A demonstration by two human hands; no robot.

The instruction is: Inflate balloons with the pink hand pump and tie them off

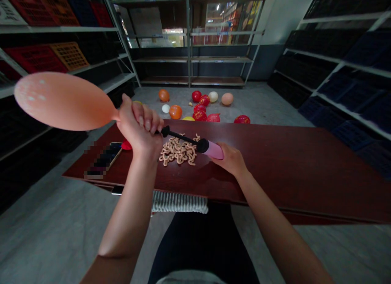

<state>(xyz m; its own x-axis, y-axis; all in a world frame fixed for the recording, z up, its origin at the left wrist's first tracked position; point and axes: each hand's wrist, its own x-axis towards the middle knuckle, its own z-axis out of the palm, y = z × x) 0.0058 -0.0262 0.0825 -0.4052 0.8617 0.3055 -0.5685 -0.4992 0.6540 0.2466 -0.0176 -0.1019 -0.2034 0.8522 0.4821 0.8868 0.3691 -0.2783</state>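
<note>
Left grip [139, 123] is clamped around the neck of an inflated peach-orange balloon [64, 101], its fingers also over the black end of a hand pump [202, 145]; from where I watch, I cannot tell whether the nozzle sits inside the neck. My right grip [229, 158] is closed on the pump's pink barrel, the black rod exposed between the two. I have the pump above the tabletop [290, 161], over a heap of curled tan pieces [179, 151]. To their left lies a smartphone [108, 155]. Inflated balloons [175, 112] rest on the floor [269, 108] beyond the far edge.
</note>
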